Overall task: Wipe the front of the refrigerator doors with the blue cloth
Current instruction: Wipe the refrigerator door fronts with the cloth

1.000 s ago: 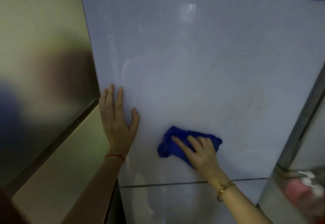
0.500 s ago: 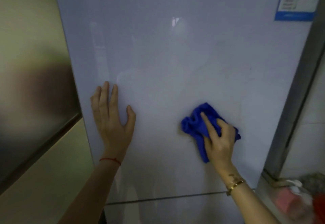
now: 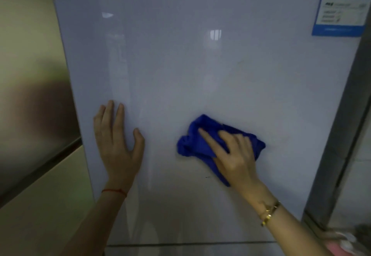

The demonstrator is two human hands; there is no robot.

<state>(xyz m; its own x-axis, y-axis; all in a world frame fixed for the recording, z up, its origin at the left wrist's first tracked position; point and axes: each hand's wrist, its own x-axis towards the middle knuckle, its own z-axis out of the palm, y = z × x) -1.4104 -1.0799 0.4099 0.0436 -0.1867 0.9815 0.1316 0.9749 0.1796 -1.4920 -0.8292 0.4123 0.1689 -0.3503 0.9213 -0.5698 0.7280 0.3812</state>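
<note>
Lying beneath right hand (image 3: 233,155), blue cloth (image 3: 198,143) touches door (image 3: 200,75).

Notes left hand (image 3: 118,151) on refrigerator door (image 3: 200,65) near its left edge; cloth (image 3: 191,146) to the right, under right hand (image 3: 234,155); label (image 3: 339,14) upper right.

1. On my left I see a beige wall (image 3: 22,14) in dim light.
2. Lower down it shades into a dull, shiny panel (image 3: 34,111), blurred on my feed.
3. A dark edge (image 3: 40,167) runs slantwise under the panel, with a cream surface (image 3: 50,205) below.
4. Far right there is a grey post (image 3: 339,145), with pale tiles (image 3: 361,185) behind it.
5. In the bottom right corner sits blurred pink clutter (image 3: 345,243); I cannot tell what it is.
</note>
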